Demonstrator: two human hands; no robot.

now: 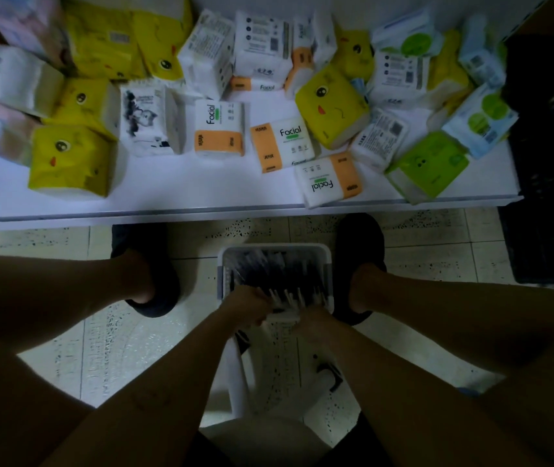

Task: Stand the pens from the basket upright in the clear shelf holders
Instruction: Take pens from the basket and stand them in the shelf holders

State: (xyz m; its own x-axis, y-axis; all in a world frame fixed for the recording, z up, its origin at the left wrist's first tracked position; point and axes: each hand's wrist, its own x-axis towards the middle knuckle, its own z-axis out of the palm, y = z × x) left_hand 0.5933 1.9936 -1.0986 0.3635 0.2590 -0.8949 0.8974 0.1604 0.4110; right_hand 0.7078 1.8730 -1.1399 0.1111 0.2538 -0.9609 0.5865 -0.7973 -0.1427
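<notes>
A white basket (326,261) stands on the floor between my feet, filled with several dark pens (279,274). My left hand (246,306) reaches in at the near left edge with its fingers curled round a bunch of pens (290,296) whose white ends fan out. My right hand (312,321) sits at the basket's near rim, fingers curled on the same bunch; its grip is dim and partly hidden. No clear shelf holders are in view.
A white shelf (201,200) runs across the top, loaded with many tissue packs (282,146) in yellow, orange, white and green. A black crate (552,163) stands at the right. My feet in dark slippers (154,274) flank the basket. I sit on a white stool (262,429).
</notes>
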